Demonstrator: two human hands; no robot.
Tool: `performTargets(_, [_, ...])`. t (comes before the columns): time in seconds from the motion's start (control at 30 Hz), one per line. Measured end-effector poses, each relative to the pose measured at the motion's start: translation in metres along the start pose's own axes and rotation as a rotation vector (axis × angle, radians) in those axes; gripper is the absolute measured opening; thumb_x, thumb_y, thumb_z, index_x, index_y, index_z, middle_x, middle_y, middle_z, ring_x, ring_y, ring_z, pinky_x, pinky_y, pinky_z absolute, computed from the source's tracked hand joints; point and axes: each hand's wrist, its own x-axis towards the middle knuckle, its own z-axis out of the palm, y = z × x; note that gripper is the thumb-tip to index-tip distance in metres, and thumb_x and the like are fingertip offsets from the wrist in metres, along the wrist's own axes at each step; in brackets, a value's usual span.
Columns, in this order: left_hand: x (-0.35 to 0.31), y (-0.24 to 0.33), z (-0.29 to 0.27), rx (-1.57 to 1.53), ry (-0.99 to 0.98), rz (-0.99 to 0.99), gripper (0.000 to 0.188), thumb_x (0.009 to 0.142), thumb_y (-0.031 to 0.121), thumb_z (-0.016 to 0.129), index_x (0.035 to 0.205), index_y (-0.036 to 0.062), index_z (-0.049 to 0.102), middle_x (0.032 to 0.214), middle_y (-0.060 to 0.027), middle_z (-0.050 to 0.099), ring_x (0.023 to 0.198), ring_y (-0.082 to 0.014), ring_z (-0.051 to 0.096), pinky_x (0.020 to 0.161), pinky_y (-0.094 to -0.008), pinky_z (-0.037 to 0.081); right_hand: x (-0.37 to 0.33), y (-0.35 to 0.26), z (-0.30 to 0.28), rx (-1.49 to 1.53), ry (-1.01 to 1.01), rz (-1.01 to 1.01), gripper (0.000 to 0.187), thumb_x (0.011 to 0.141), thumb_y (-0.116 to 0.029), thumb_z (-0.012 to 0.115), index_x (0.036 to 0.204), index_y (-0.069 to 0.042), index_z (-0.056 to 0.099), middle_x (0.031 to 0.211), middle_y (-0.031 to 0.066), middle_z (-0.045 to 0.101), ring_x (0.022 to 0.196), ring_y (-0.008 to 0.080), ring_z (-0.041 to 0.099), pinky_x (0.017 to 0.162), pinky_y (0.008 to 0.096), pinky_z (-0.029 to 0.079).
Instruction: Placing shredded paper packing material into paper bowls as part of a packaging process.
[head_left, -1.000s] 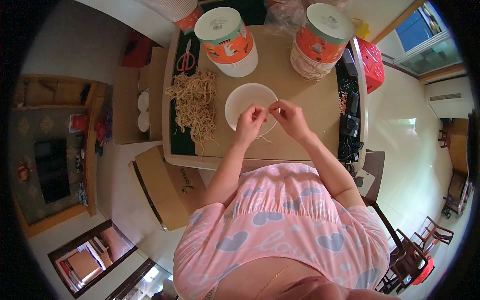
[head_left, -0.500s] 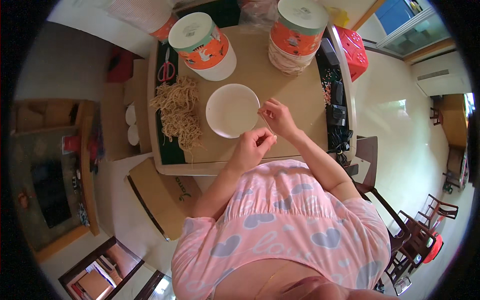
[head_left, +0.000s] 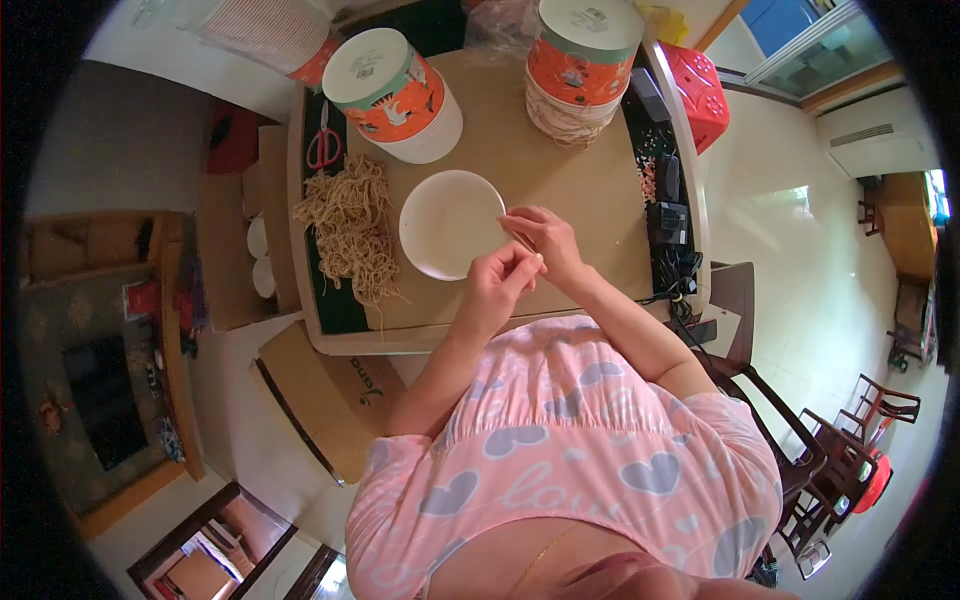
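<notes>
My left hand (head_left: pixel 500 285) is closed, thumb and forefinger pinching a thin tan cord, with a small white tip showing at the fingertips. Close against it, my right hand (head_left: pixel 548 245) pinches the same cord between bent fingers; the strand is too fine to make out fully. Both hands are just right of a round white bowl (head_left: pixel 452 228), and the right fingertips are by its rim. What is in the bowl, if anything, I cannot make out. Left of the bowl lies a tangled heap of tan cords (head_left: pixel 352 230), some ends trailing toward the near edge.
Two orange-and-white paper tubs with pale green lids, a left one (head_left: pixel 390 95) and a right one (head_left: pixel 585 70), stand at the back; cord wraps the right one. Red-handled scissors (head_left: pixel 324 147) lie far left. Black adapters (head_left: pixel 668 225) line the right edge. A cardboard box (head_left: pixel 325 395) stands below.
My hands have drawn closer together, shortening the visible cord between them. The whole view has shifted slightly, so the bowl and tubs appear a little farther left.
</notes>
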Motion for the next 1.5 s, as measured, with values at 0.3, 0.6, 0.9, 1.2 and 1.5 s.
performTargets(0.3, [0.008,0.006,0.008,-0.153,-0.023,-0.099,0.012,0.090,0.010,0.054,0.092,0.0013,0.062,0.067,0.0025,0.052,0.051,-0.0016,0.038,0.044,-0.0156,0.026,-0.007,0.001,-0.033,0.188,-0.271,0.232,0.040,0.077,-0.007,0.061,0.117,-0.010,0.058,0.104,0.0131,0.060,0.090,0.0304,0.059,0.078,0.0371,0.050])
performTargets(0.6, [0.013,0.003,0.010,-0.112,-0.060,-0.118,0.011,0.089,0.007,0.055,0.093,0.0003,0.063,0.067,0.0022,0.054,0.056,-0.0014,0.042,0.048,-0.0156,0.032,-0.050,0.133,-0.144,-0.809,0.370,0.488,0.044,0.088,-0.020,0.053,0.126,-0.001,0.042,0.122,0.0199,0.049,0.114,0.0366,0.045,0.095,0.0453,0.036])
performTargets(0.9, [0.019,0.005,0.018,-0.073,-0.110,-0.080,0.012,0.090,0.007,0.054,0.094,0.0006,0.062,0.066,0.0025,0.053,0.051,-0.0004,0.038,0.045,-0.0148,0.028,-0.083,0.190,-0.126,-1.011,0.175,0.618,0.062,0.090,-0.043,0.046,0.136,-0.003,0.033,0.136,0.0180,0.039,0.127,0.0352,0.034,0.102,0.0525,0.029])
performTargets(1.2, [0.025,0.004,0.017,-0.100,-0.128,-0.153,0.012,0.089,0.006,0.054,0.095,-0.0008,0.062,0.074,0.0021,0.056,0.067,-0.0040,0.050,0.060,-0.0179,0.041,-0.073,0.177,-0.131,-0.909,0.196,0.617,0.059,0.090,-0.035,0.049,0.135,0.001,0.033,0.136,0.0216,0.038,0.126,0.0365,0.034,0.103,0.0469,0.029])
performTargets(1.5, [0.031,0.011,0.009,-0.080,-0.076,-0.150,0.012,0.089,0.006,0.055,0.094,-0.0005,0.063,0.073,0.0023,0.057,0.067,-0.0041,0.051,0.060,-0.0177,0.041,0.031,0.133,-0.141,-0.476,0.373,0.299,0.053,0.082,-0.011,0.058,0.130,-0.003,0.039,0.130,0.0204,0.043,0.119,0.0371,0.040,0.101,0.0435,0.032])
